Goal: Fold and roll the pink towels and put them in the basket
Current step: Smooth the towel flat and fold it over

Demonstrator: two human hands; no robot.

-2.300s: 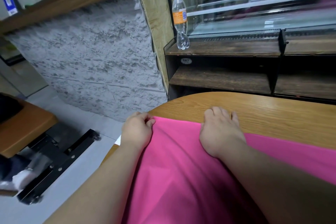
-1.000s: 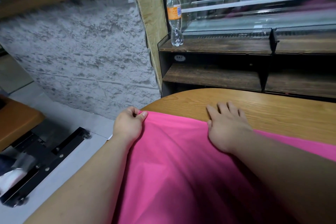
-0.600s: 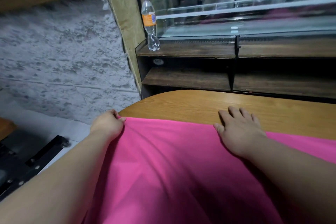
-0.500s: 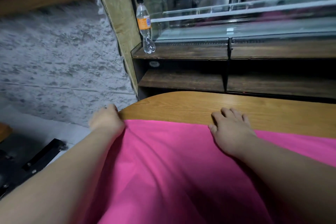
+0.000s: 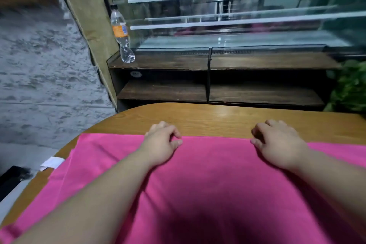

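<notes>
No legible text anywhere.

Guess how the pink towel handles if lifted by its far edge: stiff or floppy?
Probably floppy: the pink towel lies flat on the table with soft creases at its left end. Likely to sag between the left hand and right hand, which grip its far edge. May slide on the smooth wood.

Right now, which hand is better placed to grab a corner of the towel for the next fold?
Probably the left hand. Both hands pinch the towel's far edge, but the left corner lies in view on its side, while the towel's right end runs out of view past the right hand.
</notes>
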